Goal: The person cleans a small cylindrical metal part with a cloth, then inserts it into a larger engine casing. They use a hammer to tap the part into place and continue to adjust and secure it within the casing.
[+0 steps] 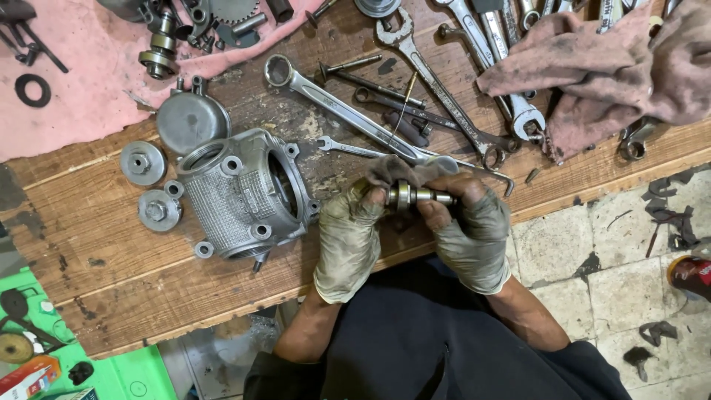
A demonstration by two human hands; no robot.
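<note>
Both hands wear dirty grey gloves and meet over the front edge of a worn wooden bench (111, 244). My left hand (348, 237) and my right hand (470, 230) together hold a small metal shaft (415, 196) with a ring-shaped collar, lying sideways between them. A scrap of grey rag (404, 169) sits bunched on top of the shaft against my fingers. Just left of my left hand lies a finned aluminium engine cylinder casting (241, 194) on its side.
Several spanners (348, 115) lie across the bench behind my hands. A dirty pink rag (615, 70) is at the right, a pink cloth (81, 96) with engine parts at the left. Round metal covers (142, 163) sit beside the casting. Tiled floor (607, 267) lies right.
</note>
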